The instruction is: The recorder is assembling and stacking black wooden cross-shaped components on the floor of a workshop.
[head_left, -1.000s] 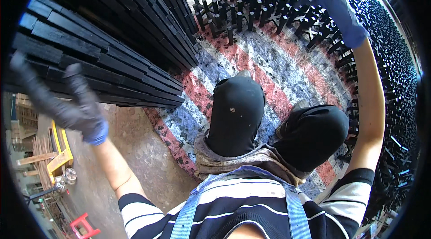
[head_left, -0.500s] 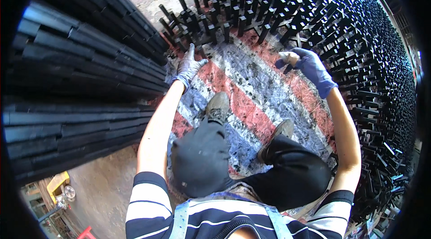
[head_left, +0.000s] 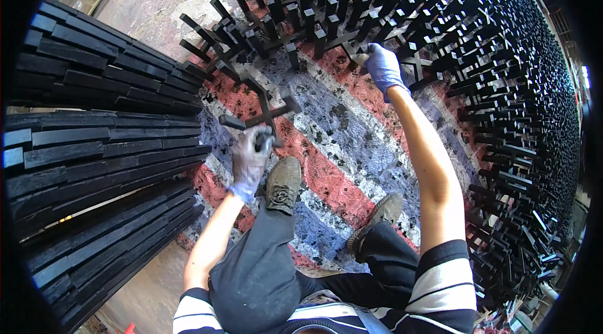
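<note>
Cross-shaped black piece [head_left: 262, 113] gripped, left hand [head_left: 250, 159] raised.

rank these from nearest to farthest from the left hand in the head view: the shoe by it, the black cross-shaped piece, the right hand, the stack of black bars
1. black cross-shaped piece: held in the left hand, just above it.
2. shoe: right beside the hand, on its right.
3. stack of black bars: off to the left.
4. right hand: farthest, up and to the right among the standing pieces.
</note>
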{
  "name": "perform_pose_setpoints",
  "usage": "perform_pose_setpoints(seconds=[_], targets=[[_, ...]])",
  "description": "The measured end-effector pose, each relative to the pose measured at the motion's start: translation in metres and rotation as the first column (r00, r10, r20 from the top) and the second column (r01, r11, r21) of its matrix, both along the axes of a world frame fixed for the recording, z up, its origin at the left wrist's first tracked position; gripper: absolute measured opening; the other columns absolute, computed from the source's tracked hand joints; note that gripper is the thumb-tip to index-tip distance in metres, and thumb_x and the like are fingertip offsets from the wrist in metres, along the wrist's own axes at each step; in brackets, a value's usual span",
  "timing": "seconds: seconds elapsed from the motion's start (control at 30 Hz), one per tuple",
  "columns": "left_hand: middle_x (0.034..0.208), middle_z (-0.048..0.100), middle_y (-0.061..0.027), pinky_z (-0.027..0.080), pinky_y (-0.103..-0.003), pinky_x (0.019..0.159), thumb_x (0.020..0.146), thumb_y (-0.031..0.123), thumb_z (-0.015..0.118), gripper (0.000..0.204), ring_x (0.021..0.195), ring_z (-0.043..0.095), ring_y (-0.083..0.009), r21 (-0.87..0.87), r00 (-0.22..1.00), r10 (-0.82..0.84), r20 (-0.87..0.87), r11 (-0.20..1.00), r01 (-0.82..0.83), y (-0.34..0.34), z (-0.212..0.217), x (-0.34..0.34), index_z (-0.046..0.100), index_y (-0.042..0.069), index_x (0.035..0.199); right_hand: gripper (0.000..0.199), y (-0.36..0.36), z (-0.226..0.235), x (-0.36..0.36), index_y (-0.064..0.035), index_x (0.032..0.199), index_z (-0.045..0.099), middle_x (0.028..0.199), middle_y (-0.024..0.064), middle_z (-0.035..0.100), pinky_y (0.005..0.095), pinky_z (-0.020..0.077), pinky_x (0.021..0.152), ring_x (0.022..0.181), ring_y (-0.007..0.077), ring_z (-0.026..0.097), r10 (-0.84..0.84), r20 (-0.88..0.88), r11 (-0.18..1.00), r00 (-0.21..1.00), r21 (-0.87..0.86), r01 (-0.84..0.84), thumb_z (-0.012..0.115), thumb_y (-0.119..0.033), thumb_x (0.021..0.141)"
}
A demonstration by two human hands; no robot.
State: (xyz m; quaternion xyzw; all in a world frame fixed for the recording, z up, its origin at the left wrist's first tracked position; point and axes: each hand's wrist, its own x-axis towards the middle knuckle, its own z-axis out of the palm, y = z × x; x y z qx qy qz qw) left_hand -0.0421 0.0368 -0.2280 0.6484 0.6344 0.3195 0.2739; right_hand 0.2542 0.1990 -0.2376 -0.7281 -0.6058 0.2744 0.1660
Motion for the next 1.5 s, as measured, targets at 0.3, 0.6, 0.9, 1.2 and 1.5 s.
perform_pose_setpoints(seconds=[0.3,0.6,0.9,1.2,1.5], targets=[[0.09,0.06,-0.0106,0.048,-0.034,0.068,0.078,0.008,0.058,0.019,0.081,0.059,-0.0265,0.192,0.891,-0.44,-0.112,0.87,0.454,-0.022,0.008,0.022,0.055,0.006,0.097,0.048,-0.043,0.038,0.045,-0.0123,0.12,0.049,0.097,0.008,0.064,0.0277,0.0484,0.072,0.081,0.0164,0.063,0.19,0.059,0.891,0.98,0.409,-0.197,0.06,-0.002,0.075],[0.117,0.05,-0.0137,0.047,-0.036,0.081,0.077,0.009,0.055,0.042,0.098,0.054,-0.0316,-0.074,0.753,-0.636,-0.165,0.77,0.634,-0.024,-0.018,0.057,0.046,0.012,0.118,0.109,-0.016,0.035,-0.005,-0.0018,0.136,0.014,0.105,0.0243,0.056,0.0376,0.0439,0.082,0.094,0.0358,0.057,0.093,0.14,0.996,0.986,-0.027,-0.09,0.072,-0.052,0.059],[0.106,0.056,-0.0132,0.048,-0.033,0.078,0.076,0.006,0.06,0.043,0.095,0.057,-0.028,-0.059,0.853,-0.518,0.064,0.851,0.521,-0.029,-0.035,0.055,0.049,0.012,0.117,0.025,-0.04,-0.008,-0.025,-0.0057,0.084,0.058,0.078,0.0176,0.061,0.0404,0.0478,0.065,0.074,0.0347,0.06,-0.038,0.079,0.969,0.996,0.245,0.018,0.062,-0.027,0.072],[0.1,0.057,-0.0159,0.046,-0.035,0.08,0.077,0.006,0.056,0.03,0.093,0.056,-0.0304,0.01,0.844,-0.513,0.156,0.855,0.518,-0.03,-0.033,0.048,0.052,0.003,0.107,0.027,-0.155,0.069,0.041,-0.0032,0.101,0.058,0.077,0.0136,0.062,0.0286,0.0488,0.062,0.069,0.0208,0.063,0.096,-0.067,0.894,0.993,0.444,-0.056,0.062,-0.011,0.075],[0.103,0.057,-0.0119,0.045,-0.032,0.082,0.079,0.002,0.055,0.03,0.095,0.057,-0.0238,-0.011,0.861,-0.5,0.094,0.864,0.503,-0.027,-0.025,0.059,0.052,0.004,0.109,0.036,-0.263,0.125,0.047,-0.0019,0.112,0.056,0.085,0.0046,0.064,0.0196,0.0467,0.069,0.076,0.0045,0.055,-0.163,-0.328,0.916,0.931,0.301,0.267,0.065,-0.005,0.077]])
